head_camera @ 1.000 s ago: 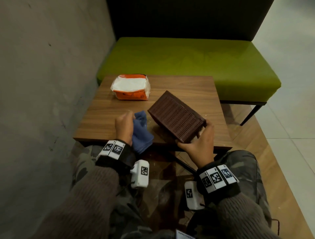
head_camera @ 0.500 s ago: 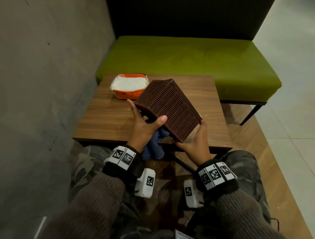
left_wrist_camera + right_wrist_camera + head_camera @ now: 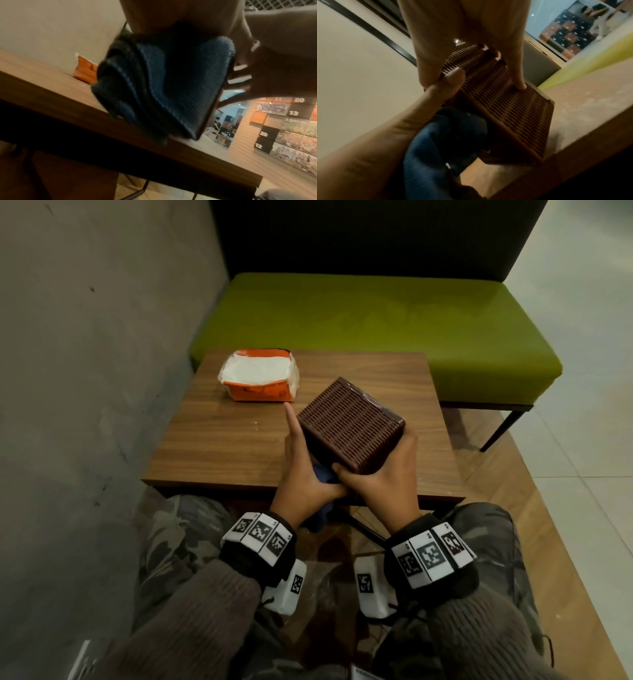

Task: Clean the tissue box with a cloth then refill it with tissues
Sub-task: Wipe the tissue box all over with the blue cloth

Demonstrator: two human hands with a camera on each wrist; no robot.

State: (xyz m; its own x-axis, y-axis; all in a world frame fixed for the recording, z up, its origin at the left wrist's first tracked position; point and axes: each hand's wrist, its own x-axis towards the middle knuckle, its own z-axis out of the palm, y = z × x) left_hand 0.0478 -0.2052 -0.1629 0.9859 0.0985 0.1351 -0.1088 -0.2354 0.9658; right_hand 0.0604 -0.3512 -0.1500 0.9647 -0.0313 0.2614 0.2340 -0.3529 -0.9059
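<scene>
I hold a brown woven tissue box [image 3: 349,426] tilted over the near part of the wooden table [image 3: 222,440], between both hands. My right hand [image 3: 385,470] grips its near right corner, and the fingertips [image 3: 519,83] press on the woven side [image 3: 508,108]. At the box's left side is my left hand [image 3: 301,457], index finger straight along the edge. It holds a blue cloth [image 3: 323,474] bunched under the palm against the box. The cloth [image 3: 163,88] [image 3: 445,135] hangs down past the table edge. An orange tissue pack [image 3: 258,376], open with white tissues showing, lies at the far left.
A grey wall [image 3: 85,371] runs close along the table's left side. A green bench [image 3: 376,326] with a dark back stands behind the table. My knees are under the near edge. Tiled floor lies to the right.
My left hand carried the cloth from the table to the box's left side. The box was lifted, turned and lowered again, and my right hand now wraps its near corner.
</scene>
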